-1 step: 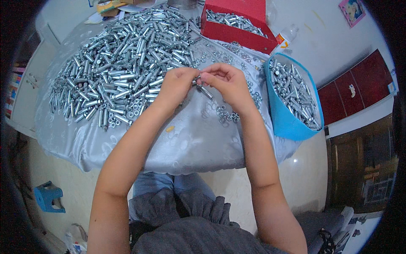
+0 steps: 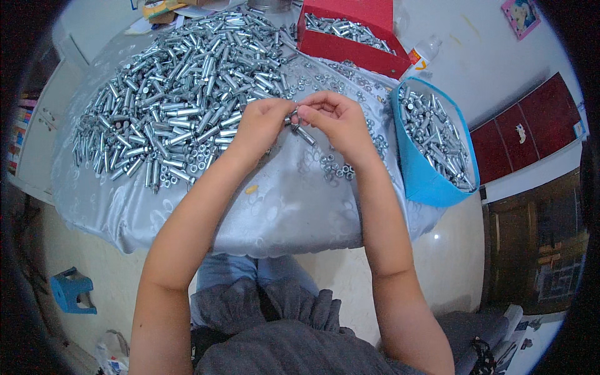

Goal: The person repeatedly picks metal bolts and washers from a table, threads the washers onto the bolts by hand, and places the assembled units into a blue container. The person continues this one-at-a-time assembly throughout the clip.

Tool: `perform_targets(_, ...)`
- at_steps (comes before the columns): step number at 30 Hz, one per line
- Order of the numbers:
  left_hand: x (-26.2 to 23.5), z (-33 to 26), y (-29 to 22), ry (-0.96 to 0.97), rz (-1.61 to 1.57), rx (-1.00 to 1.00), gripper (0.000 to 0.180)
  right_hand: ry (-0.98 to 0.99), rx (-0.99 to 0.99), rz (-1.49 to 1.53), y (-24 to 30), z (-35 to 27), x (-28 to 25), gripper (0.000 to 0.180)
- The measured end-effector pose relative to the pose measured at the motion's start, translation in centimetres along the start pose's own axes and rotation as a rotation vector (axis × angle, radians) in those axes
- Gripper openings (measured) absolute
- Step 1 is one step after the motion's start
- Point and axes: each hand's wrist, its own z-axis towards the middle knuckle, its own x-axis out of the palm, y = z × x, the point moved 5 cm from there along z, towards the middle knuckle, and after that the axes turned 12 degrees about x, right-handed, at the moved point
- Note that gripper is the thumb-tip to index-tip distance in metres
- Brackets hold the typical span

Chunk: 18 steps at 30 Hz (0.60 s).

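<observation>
My left hand (image 2: 262, 124) and my right hand (image 2: 337, 119) meet above the table, fingertips nearly touching. The left fingers are closed on a silver metal bolt, mostly hidden by the hand. My right thumb and fingers pinch at its end; whatever small part they hold is too hidden to name. Just under the fingertips another bolt (image 2: 304, 135) slants down to the right; I cannot tell if it lies on the cloth. To the left spreads a large heap of sleeved expansion bolts (image 2: 181, 106). Loose nuts (image 2: 337, 169) lie beside my right wrist.
The table has a shiny grey cloth (image 2: 281, 219), with a small yellow piece (image 2: 251, 189) on it. A blue fabric bin (image 2: 431, 194) of bolts stands at the right. Behind are a red box (image 2: 350, 53) of bolts and a plastic bottle (image 2: 425, 53). A blue stool (image 2: 74, 290) stands at lower left.
</observation>
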Motion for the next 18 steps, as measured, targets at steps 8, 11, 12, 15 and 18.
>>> perform_targets(8, -0.11, 0.33, 0.45, 0.032, -0.096, -0.04, 0.023, -0.011, -0.057, -0.053, 0.4, -0.11, 0.21, 0.012)
perform_targets(11, -0.06, 0.24, 0.55, 0.047, -0.141, -0.095, 0.025, -0.071, -0.076, -0.1, 0.33, -0.12, 0.18, 0.012)
perform_targets(12, -0.02, 0.15, 0.7, 0.058, -0.155, -0.118, 0.026, -0.094, -0.079, -0.113, 0.23, -0.11, 0.2, 0.011)
perform_targets(15, 0.25, -0.31, 0.09, 0.007, -0.145, -0.128, 0.03, -0.106, -0.016, -0.119, -0.21, 0.0, 0.49, 0.014)
perform_targets(18, 0.58, -0.47, 0.17, 0.057, -0.218, -0.207, 0.034, -0.106, -0.01, -0.136, 0.09, -0.24, 0.26, 0.015)
